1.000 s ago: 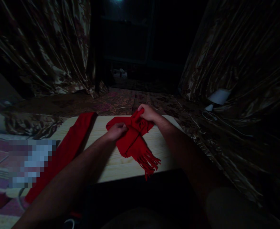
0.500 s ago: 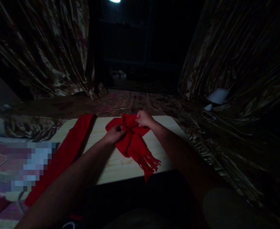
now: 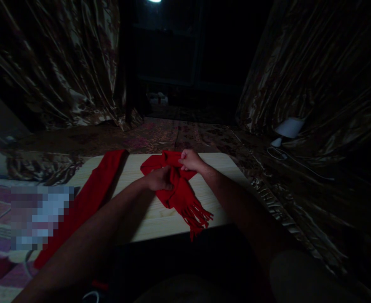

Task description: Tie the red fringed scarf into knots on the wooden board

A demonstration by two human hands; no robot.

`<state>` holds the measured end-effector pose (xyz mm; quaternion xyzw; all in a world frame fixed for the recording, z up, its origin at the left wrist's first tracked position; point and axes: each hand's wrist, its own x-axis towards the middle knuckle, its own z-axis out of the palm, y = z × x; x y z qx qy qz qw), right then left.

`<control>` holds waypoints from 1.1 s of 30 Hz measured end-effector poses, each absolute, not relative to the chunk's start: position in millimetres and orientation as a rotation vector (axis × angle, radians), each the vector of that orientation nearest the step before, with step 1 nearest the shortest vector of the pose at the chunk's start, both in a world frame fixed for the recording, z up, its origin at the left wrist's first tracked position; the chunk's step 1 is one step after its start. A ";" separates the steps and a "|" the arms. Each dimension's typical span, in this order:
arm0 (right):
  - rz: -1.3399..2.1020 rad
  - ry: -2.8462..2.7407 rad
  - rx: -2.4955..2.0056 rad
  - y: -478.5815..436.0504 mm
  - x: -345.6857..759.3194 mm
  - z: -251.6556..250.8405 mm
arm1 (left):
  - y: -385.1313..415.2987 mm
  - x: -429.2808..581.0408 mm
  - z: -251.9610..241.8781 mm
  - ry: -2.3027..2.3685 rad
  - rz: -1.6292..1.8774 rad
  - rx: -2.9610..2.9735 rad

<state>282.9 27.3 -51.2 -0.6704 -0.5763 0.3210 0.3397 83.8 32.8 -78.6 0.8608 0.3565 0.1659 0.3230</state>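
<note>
A red fringed scarf point(image 3: 182, 197) lies bunched on a pale wooden table point(image 3: 210, 185), its fringe hanging toward the near edge. My left hand point(image 3: 160, 179) is closed on the scarf's middle folds. My right hand point(image 3: 190, 160) pinches a fold at the scarf's far side, just above the left hand. A long stretch of the same red cloth point(image 3: 92, 195) runs down the table's left side toward me.
Shiny patterned curtains point(image 3: 59, 63) hang at left and right. A patterned carpet point(image 3: 160, 134) lies beyond the table. A small white lamp point(image 3: 288, 128) with a cord sits on the floor at right. A blurred patch point(image 3: 40, 216) covers something at left.
My right hand drew the far fold inward and leftward. My left hand shifted slightly right and down onto the scarf's middle, so the hands are closer together.
</note>
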 end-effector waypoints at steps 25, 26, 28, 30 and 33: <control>1.416 -1.222 -1.266 19.4 276.4 -67.7 | 47.7 79.3 -70.3 0.764 0.560 1.801; 1.448 -1.225 -1.265 18.8 277.4 -69.0 | 47.5 79.5 -71.8 0.768 0.564 1.816; 1.515 -1.234 -1.276 16.8 279.4 -70.5 | 47.4 80.0 -73.9 0.776 0.598 1.830; 1.575 -1.208 -1.250 14.5 280.4 -70.8 | 47.7 80.4 -74.7 0.777 0.642 1.825; 1.673 -1.147 -1.180 12.8 280.3 -72.4 | 49.5 80.3 -75.6 0.781 0.658 1.780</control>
